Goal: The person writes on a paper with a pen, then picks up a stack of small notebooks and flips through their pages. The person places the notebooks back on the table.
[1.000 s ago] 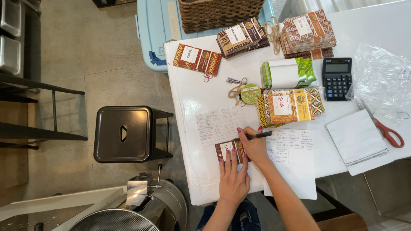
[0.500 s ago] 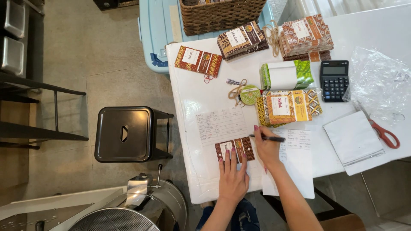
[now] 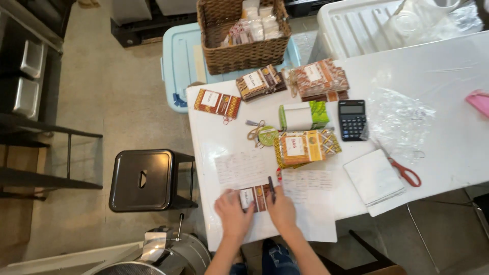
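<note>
Both hands [image 3: 257, 211] hold a patterned packet [image 3: 254, 197] on paper sheets [image 3: 305, 203].

— What can't you make out?
— The pen [image 3: 271, 189] is mostly hidden by the right hand [image 3: 281, 210]; writing on the sheets [image 3: 307, 181] is too small.
— And at the edges?
— A pink thing [image 3: 479, 102], upper right, cut off; perhaps a pouch.

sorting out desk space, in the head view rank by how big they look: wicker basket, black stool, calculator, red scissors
1. Wicker basket and black stool: look alike in size, and the stool sits lower, farther from the camera, so no ranking.
2. Calculator.
3. Red scissors: nearly as long, but thinner.
</note>
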